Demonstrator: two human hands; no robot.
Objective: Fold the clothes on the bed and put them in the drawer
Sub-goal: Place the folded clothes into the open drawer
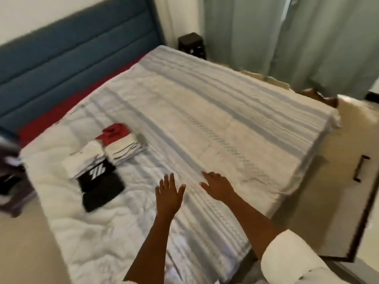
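Note:
Folded clothes lie in a row on the left part of the bed (225,111): a black garment with a white logo (100,185), a white folded piece (84,162) behind it, then a striped white stack (125,150) with a red garment (114,133) on top. My left hand (169,193) is stretched out flat over the striped bedspread, fingers spread, empty. My right hand (217,186) reaches forward beside it, fingers straight, also empty. Both hands are to the right of the folded clothes and apart from them.
A blue padded headboard (78,58) runs along the far left. A white cabinet door with a dark handle (361,169) stands at the bed's right side. Pale green curtains (287,33) hang behind. A dark piece of furniture (12,181) sits at the left edge.

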